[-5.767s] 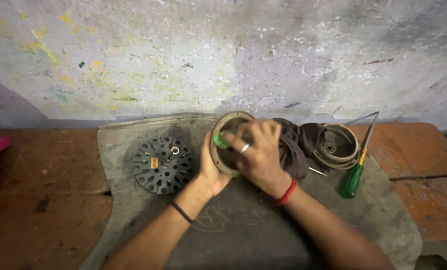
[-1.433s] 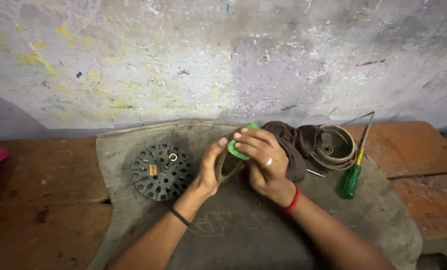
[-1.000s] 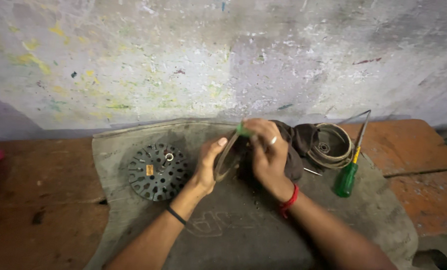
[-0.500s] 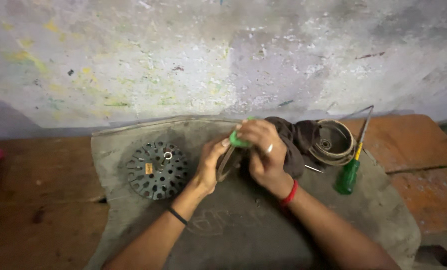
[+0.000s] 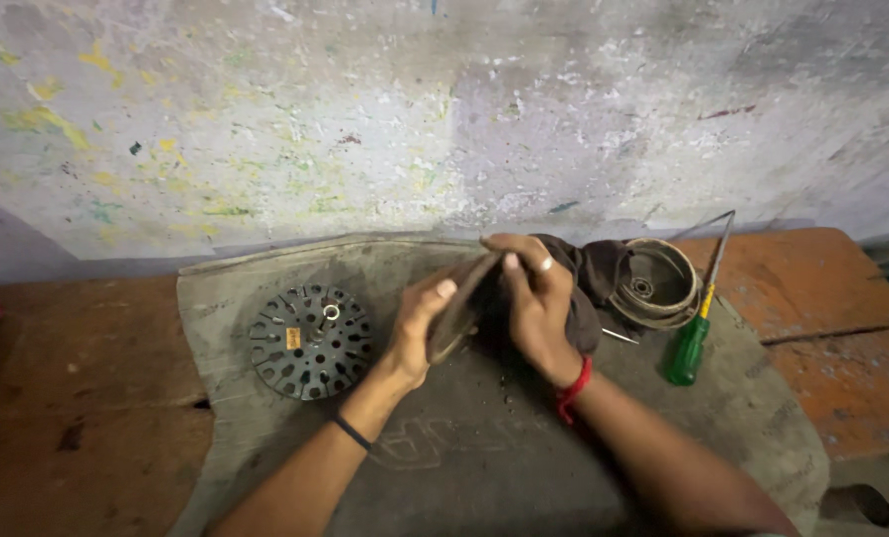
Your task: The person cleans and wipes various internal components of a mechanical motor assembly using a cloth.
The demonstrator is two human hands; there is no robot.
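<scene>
change: green bit seen 0.5 s ago now hidden
L hand (image 5: 417, 328): gripping round casing (image 5: 461, 308), tilted on edge
R hand (image 5: 534, 298): curled closed over casing w/ dark cloth (image 5: 586, 288)

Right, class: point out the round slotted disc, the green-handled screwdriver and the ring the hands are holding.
slotted disc (image 5: 311, 341), head view, on its dark face.
screwdriver (image 5: 687, 350), head view, on the green handle.
ring (image 5: 456, 316), head view, on its tilted rim between both hands.

Probably a repair workshop, paint-flecked wall (image 5: 385, 119), worn wooden bench (image 5: 77, 398), screwdriver (image 5: 693, 333), motor parts (image 5: 310, 340)
</scene>
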